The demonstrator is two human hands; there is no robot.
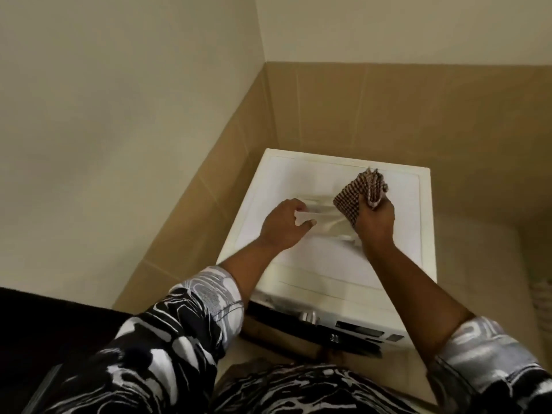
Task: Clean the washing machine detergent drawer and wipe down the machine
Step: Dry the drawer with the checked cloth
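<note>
Drawer-wiping step: left hand grips the drawer mid-top of the machine; right hand clutches the cloth, next rubbing inside.

You see the washing machine with a smooth white top of faint sheen. The detergent drawer lying on it looks like pale, translucent plastic. Your right hand grips a woven cloth, brown-and-white checked, matt and coarse. The control knob shines like metal. The wall tiles are tan and smooth; your sleeves are printed fabric.
</note>
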